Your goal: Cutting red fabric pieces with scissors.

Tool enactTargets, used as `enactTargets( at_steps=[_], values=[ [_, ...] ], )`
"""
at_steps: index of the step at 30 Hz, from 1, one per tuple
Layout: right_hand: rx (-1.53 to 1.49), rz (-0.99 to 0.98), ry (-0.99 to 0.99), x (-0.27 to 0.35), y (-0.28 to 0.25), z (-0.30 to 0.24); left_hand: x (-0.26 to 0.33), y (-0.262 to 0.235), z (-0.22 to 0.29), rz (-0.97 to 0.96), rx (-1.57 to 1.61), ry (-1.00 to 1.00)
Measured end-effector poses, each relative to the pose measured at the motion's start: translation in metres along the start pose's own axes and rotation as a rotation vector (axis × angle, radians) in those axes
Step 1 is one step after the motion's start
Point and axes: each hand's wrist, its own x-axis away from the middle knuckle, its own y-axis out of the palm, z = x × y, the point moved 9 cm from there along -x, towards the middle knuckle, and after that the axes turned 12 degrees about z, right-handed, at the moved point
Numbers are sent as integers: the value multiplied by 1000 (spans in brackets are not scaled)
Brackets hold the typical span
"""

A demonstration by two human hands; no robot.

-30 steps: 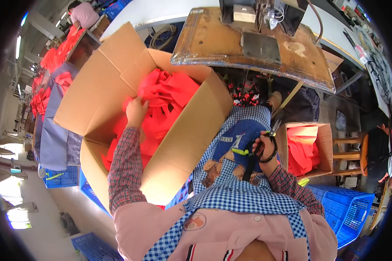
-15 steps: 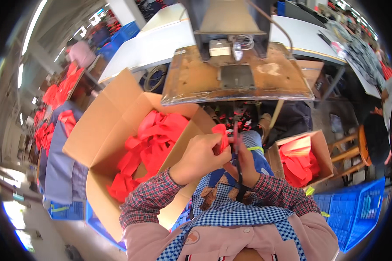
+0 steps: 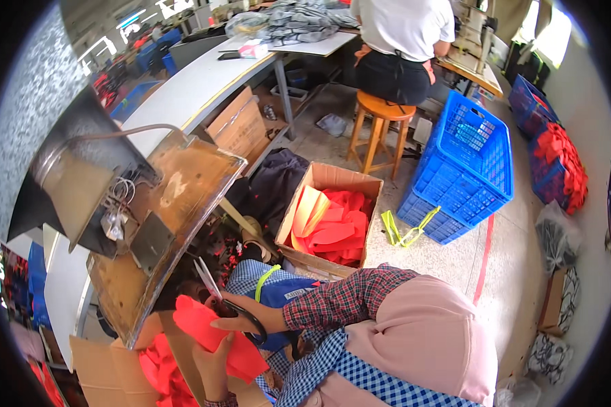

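Red cloth (image 3: 243, 356) fills the left hand (image 3: 212, 366), scissors (image 3: 208, 279) the right hand (image 3: 259, 312), near a wooden table (image 3: 200, 169) and 2 red-filled boxes (image 3: 346, 181).

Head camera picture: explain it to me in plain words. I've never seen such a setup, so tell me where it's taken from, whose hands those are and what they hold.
There is no robot here: these are a person's own bare hands. The camera sits on their head and looks down; its fisheye lens bends straight edges near the rim. The left hand holds a red piece, apparently fabric. The right hand grips black-handled scissors. At the left, a worn brown worktop carries a dark machine and a flat metal plate. Further off, a cardboard box holds more red pieces, near blue crates.
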Motion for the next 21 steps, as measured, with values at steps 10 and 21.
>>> enactTargets(
  at_steps=[10,21],
  values=[
    [-88,57,183,-12,-16,20,8,-1,13,75,297,-152],
    [521,-190,215,16,-8,30,-3,-37,-7,218,423,-129]
  ],
)
